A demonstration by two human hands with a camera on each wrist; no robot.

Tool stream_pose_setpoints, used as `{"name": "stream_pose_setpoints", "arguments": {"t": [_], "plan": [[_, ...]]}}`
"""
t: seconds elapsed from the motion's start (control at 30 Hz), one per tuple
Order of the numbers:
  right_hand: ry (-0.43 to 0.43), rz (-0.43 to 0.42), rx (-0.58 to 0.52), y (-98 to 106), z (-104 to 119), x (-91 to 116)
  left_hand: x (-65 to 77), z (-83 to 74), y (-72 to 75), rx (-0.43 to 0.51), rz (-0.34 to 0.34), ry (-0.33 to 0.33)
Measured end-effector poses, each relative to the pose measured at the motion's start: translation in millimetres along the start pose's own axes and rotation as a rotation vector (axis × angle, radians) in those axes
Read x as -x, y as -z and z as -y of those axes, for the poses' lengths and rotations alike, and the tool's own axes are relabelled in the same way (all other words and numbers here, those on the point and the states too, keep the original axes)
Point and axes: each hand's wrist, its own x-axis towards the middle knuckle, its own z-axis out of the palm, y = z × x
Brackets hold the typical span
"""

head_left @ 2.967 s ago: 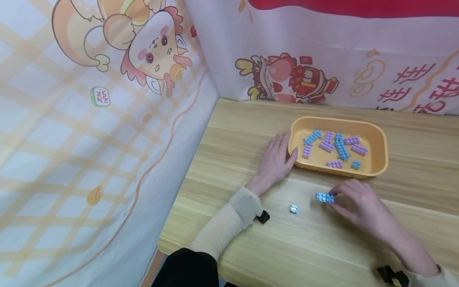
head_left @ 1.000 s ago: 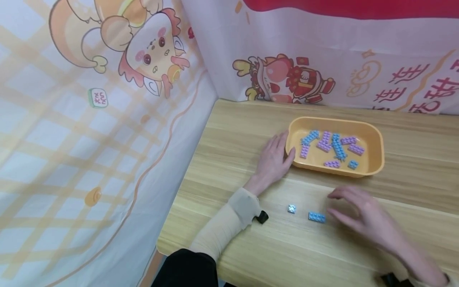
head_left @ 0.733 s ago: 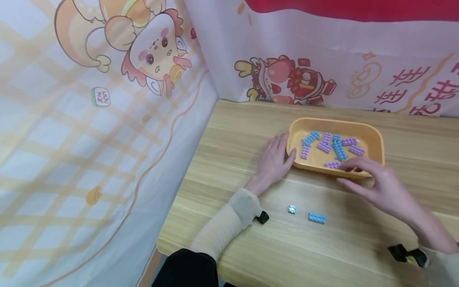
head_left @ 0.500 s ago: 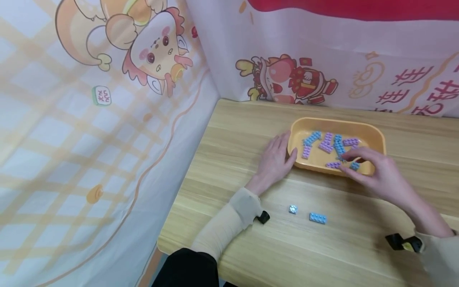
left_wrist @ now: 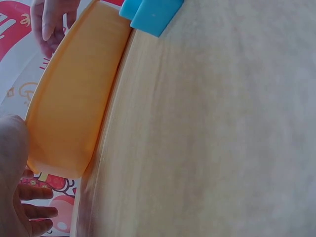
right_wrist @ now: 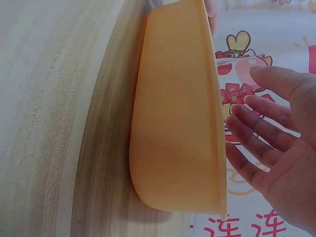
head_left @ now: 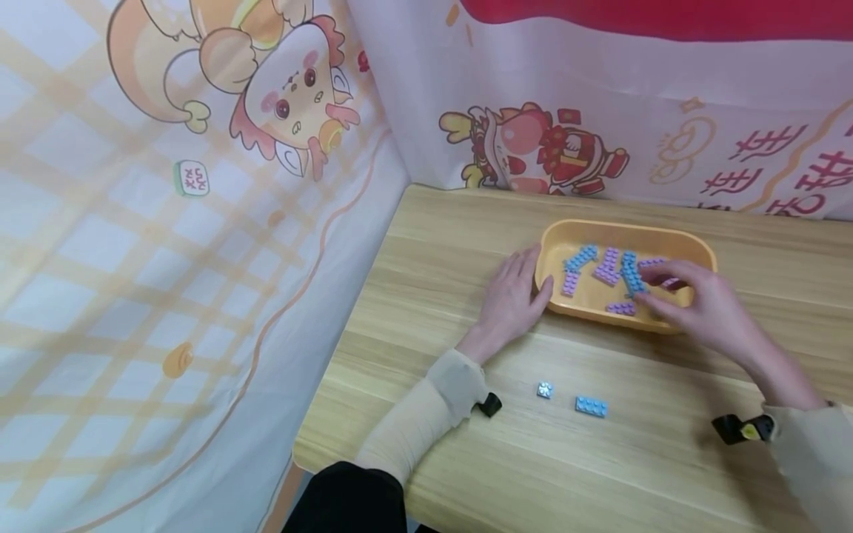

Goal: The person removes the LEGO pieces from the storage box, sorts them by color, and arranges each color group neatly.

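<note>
My left hand rests against the left end of the orange tray, thumb at the near rim and fingers along the side. In the left wrist view those fingers extend loosely past the tray's end. My right hand is over the tray's right part, thumb and fingertips apart, close to a blue row of toy building bricks. In the right wrist view its fingers are spread with nothing between them. It hides part of the purple bricks at the right and the small blue brick in the tray.
On the wooden table, a small blue brick and a longer blue brick lie in front of the tray. Purple bricks and another blue piece lie inside it. Printed cloth hangs behind.
My right hand has put the longer blue brick down near the small one, let go, and moved forward over the tray, shifting leftward to the blue row. The left hand has stayed put.
</note>
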Motion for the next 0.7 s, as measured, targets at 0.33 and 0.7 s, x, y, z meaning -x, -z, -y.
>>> {"name": "stream_pose_setpoints", "arguments": {"t": [0.33,0.7], "plan": [[-0.040,0.049,0.036,1,-4,-13,1.3,-0.6,1.1,-0.004,0.013,0.018],[-0.091,0.138,0.098,0,-9,-34,1.6,-0.6,2.6,0.012,0.013,0.011]]}}
